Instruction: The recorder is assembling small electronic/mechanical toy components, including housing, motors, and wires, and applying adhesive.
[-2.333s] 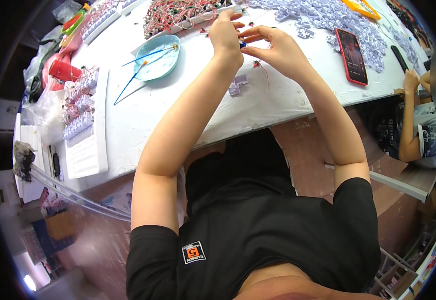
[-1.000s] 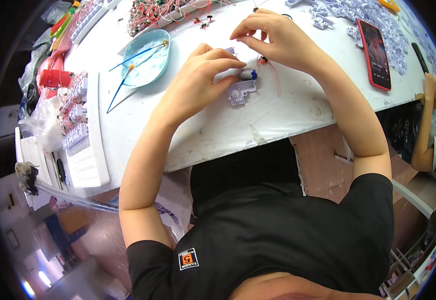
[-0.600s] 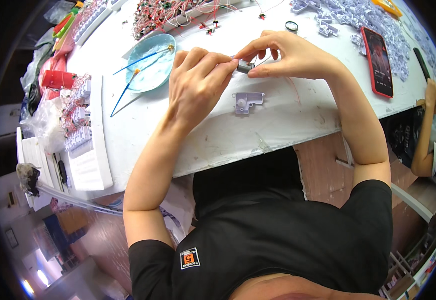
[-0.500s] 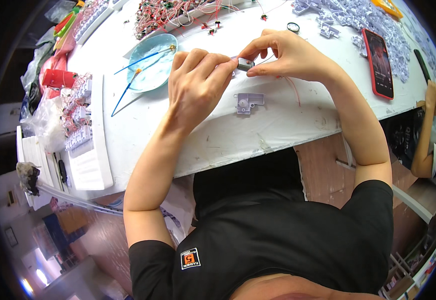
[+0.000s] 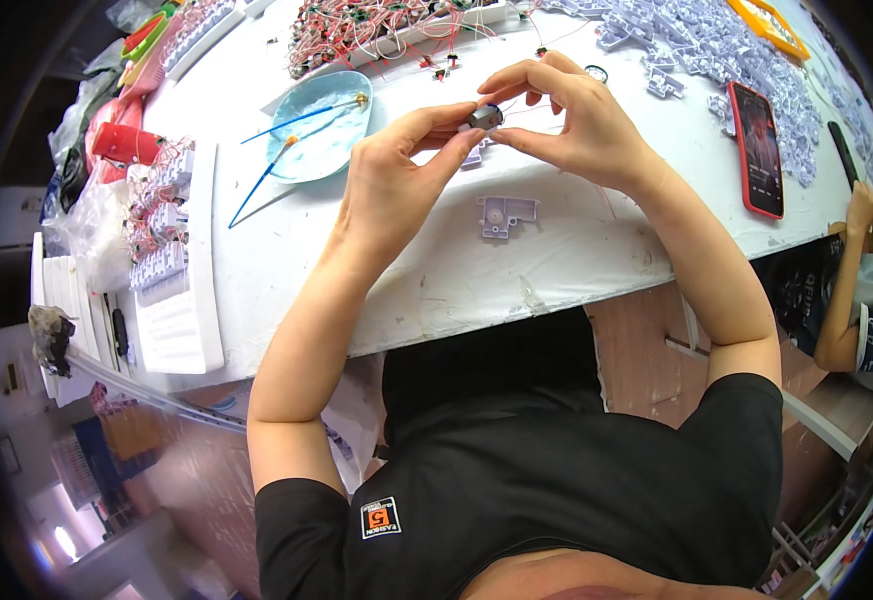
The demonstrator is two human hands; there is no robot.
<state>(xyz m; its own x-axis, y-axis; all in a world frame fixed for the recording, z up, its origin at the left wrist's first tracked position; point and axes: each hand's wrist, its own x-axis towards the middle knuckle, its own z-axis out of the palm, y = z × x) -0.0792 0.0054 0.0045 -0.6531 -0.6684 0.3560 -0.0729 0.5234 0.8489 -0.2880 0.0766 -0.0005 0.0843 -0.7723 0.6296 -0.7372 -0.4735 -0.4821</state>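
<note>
Above the table, a small silver motor (image 5: 486,118) is pinched between the fingertips of both hands. My left hand (image 5: 393,170) grips it with thumb and fingers from the left. From the right, my right hand (image 5: 579,125) has thumb and index finger on its other end, with thin wires trailing by that palm. Just below the hands lies a pale lilac, gun-shaped plastic housing half (image 5: 507,216), its inner side up. A second lilac plastic piece (image 5: 476,153) is partly hidden behind the fingers.
A light-blue dish (image 5: 323,150) with two blue brushes stands at left. Wired parts (image 5: 387,30) are heaped at the back, lilac plastic pieces (image 5: 697,60) at far right beside a red-cased phone (image 5: 756,150). A white foam tray (image 5: 179,330) sits left. Another person's hand (image 5: 863,207) shows at right.
My left hand has turned, so its thumb now shows beside the motor. The motor has tilted, showing a darker end. The view has shifted slightly.
</note>
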